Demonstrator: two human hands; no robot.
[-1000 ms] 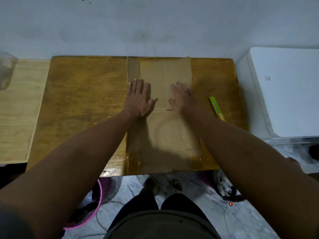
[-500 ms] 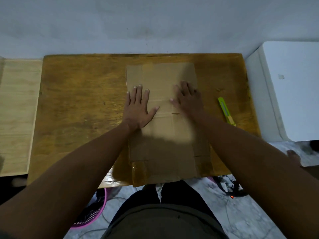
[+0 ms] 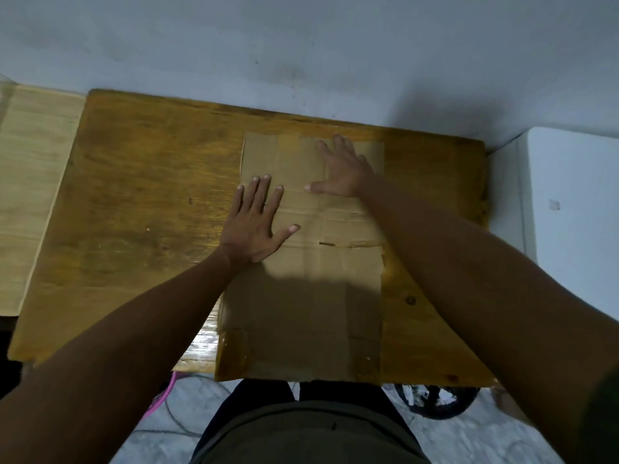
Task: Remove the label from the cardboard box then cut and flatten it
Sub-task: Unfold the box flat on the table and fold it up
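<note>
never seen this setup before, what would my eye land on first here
First, the flattened cardboard box lying in the middle of the brown wooden table, its near edge hanging slightly past the table's front. Then the two bare hands spread flat on it: the left hand on its left edge, the right hand farther up toward the wall. A white appliance stands at the far right.

Cardboard box [image 3: 308,279]: brown, cut open & lying flat, creased panels, one long strip running away from the person. Shiny tape patches at near corners & far edge. Near end hangs just past the edge. Left hand fingers [image 3: 258,192] lie on its left margin; right hand fingers [image 3: 338,152] reach almost to its far edge.
</note>
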